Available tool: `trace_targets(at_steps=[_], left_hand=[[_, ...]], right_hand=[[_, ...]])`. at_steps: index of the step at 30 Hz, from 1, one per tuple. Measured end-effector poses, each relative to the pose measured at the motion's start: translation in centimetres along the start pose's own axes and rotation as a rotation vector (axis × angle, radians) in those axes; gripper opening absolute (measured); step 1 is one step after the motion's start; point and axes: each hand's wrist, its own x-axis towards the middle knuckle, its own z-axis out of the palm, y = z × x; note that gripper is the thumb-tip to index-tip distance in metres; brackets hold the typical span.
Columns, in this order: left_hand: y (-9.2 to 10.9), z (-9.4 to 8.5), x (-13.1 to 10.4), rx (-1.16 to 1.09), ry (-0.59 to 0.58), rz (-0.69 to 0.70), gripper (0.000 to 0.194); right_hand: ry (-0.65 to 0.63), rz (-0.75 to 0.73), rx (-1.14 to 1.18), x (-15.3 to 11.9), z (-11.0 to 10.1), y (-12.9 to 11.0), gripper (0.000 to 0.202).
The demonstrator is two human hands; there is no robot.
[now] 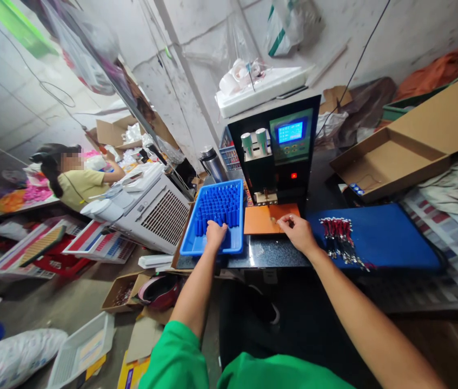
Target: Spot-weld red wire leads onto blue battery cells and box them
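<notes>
My left hand [216, 235] reaches into a blue plastic tray [188, 249], fingers closed at the near row of upright blue cylindrical battery cells [223, 201]. It appears to grip one cell, though my fingers partly cover it. Over the right side of an orange plate [259, 221], my right hand [297, 232] is pinched, and whatever it may hold is too small to make out. Directly behind the plate stands a black spot welding machine [299, 181] with a lit blue screen [290, 132]; its metal tips [266, 195] sit above the plate.
Red and black wire leads [338, 237] lie bundled on a blue mat [391, 237] at the right. Behind it is an open cardboard box [391, 156]. A steel flask [212, 163] stands behind the tray. To the left are an air cooler [151, 210] and another person [77, 181].
</notes>
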Motion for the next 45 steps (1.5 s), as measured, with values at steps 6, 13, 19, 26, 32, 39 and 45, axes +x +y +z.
trace_targets(at_steps=[6, 13, 19, 26, 32, 39, 45], left_hand=[[0.5, -2.5, -0.4, -0.116, -0.031, -0.01, 0.024], [6.8, -3.0, -3.5, -0.846, 0.02, 0.163, 0.027], [11.9, 0.8, -4.1, -0.92, 0.015, 0.219, 0.022], [13.2, 4.7, -2.6, -0.869, 0.05, 0.249, 0.03], [13.6, 5.2, -2.9, -0.848, 0.042, 0.241, 0.025], [13.5, 4.4, -4.0, -0.82, 0.044, 0.292, 0.021], [13.5, 3.7, -4.7, -0.767, 0.023, 0.367, 0.028]], right_hand=[[0.012, -0.006, -0.001, 0.0, 0.3, -0.1, 0.042], [0.017, 0.002, -0.01, 0.3, 0.5, -0.1, 0.039], [0.016, -0.004, -0.006, 0.4, 0.7, 0.0, 0.033], [0.039, -0.023, -0.007, 0.9, 0.9, 0.1, 0.027], [0.036, -0.023, -0.002, 1.0, 0.9, 0.1, 0.026], [0.043, -0.031, 0.002, 1.0, 0.9, 0.3, 0.025], [0.037, -0.022, -0.01, 1.0, 0.8, 0.1, 0.027]])
